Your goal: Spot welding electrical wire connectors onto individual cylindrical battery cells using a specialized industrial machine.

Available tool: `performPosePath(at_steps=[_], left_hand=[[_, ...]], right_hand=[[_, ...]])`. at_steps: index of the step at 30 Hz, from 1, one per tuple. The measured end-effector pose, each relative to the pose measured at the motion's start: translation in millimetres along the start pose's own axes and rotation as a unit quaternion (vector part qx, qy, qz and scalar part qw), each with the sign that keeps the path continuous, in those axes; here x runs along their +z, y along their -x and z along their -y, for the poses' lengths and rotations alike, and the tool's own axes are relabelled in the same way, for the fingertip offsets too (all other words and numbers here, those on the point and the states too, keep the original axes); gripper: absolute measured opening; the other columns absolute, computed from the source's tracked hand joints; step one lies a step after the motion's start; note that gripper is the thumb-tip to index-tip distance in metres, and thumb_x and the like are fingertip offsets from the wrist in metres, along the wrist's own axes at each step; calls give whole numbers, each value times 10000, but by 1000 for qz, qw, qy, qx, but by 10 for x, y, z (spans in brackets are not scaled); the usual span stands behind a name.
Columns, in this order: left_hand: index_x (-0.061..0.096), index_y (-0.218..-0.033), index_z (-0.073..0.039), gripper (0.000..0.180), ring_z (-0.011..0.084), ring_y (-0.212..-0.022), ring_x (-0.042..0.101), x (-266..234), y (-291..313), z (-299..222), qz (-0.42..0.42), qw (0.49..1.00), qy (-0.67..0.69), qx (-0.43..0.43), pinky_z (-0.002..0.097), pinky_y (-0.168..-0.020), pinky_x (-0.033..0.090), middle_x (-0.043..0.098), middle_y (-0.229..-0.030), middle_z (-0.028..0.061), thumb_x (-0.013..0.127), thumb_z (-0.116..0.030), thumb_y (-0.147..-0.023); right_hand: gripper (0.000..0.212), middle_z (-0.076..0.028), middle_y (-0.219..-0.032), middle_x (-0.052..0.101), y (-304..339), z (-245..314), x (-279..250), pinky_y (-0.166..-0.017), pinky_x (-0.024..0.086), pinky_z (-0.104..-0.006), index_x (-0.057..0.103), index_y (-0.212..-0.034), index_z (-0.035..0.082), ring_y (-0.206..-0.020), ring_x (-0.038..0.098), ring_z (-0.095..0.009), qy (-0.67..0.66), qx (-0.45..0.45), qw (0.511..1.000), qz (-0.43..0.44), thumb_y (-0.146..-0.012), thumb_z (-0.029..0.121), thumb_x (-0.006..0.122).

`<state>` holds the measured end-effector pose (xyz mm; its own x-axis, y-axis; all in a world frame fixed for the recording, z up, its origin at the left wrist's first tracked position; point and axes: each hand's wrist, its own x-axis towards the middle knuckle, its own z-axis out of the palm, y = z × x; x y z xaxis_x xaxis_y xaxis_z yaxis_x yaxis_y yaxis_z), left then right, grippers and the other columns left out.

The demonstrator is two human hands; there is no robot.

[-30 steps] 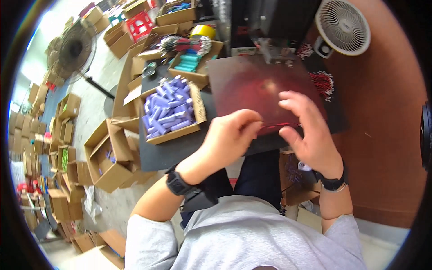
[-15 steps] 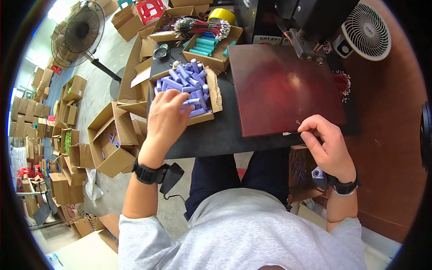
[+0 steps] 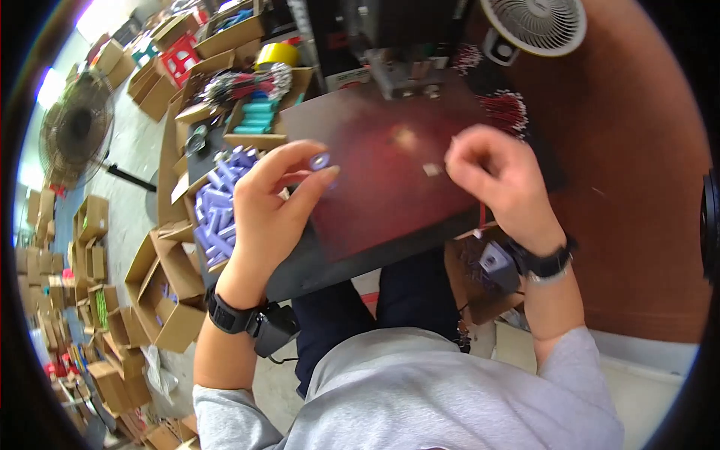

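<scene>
My left hand (image 3: 281, 191) pinches a purple cylindrical battery cell (image 3: 320, 161) between thumb and fingers, its round end showing. It hovers over the left part of the dark red board (image 3: 360, 217), right of the open box of purple cells (image 3: 217, 206). Above the board's right side, my right hand (image 3: 501, 176) is closed and smeared by motion. A thin red wire (image 3: 481, 214) hangs below it, with a small white connector (image 3: 478, 233) at the low end. Beside the right fingertips is a small pale tab (image 3: 432, 169); whether it joins the wire I cannot tell.
A dark machine with metal tips (image 3: 386, 79) stands behind the board. Bundles of red wires (image 3: 504, 112) lie right of it, below a white fan (image 3: 536, 26). A box of teal cells (image 3: 255, 120) and yellow tape (image 3: 277, 55) are at the back left. Cartons (image 3: 161, 300) cover the left floor.
My left hand has left the box of cells and moved right over the board with a cell. My right hand has lifted the wire from the board's front edge. The view has turned.
</scene>
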<state>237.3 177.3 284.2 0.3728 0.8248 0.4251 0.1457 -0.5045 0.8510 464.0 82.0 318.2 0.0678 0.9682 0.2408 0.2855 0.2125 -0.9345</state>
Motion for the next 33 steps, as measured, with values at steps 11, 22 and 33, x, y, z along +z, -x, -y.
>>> performPosePath(at_steps=[11,22,33], left_hand=[[615,-937,-16,225,110,-709,610,757,-545,44,118,992,16,-40,225,-645,472,644,-782,84,645,-68,-720],[631,-944,-50,267,178,-651,613,844,-620,128,126,989,-76,-16,262,-618,468,624,-718,91,671,-108,-686],[650,-856,-52,207,229,-608,583,870,-579,161,72,990,-116,33,285,-570,448,592,-671,101,678,-143,-672]], right_hand=[[129,-58,-815,569,-556,-448,-133,-652,455,-206,548,-860,-24,-724,551,-98,-224,126,966,27,-790,79,581],[153,-101,-775,588,-611,-639,-131,-609,479,-227,552,-833,-58,-684,571,-124,-294,109,949,-38,-748,54,613],[103,-68,-776,580,-642,-638,-75,-633,484,-211,551,-802,-33,-696,577,-107,-175,79,981,-32,-761,44,605]])
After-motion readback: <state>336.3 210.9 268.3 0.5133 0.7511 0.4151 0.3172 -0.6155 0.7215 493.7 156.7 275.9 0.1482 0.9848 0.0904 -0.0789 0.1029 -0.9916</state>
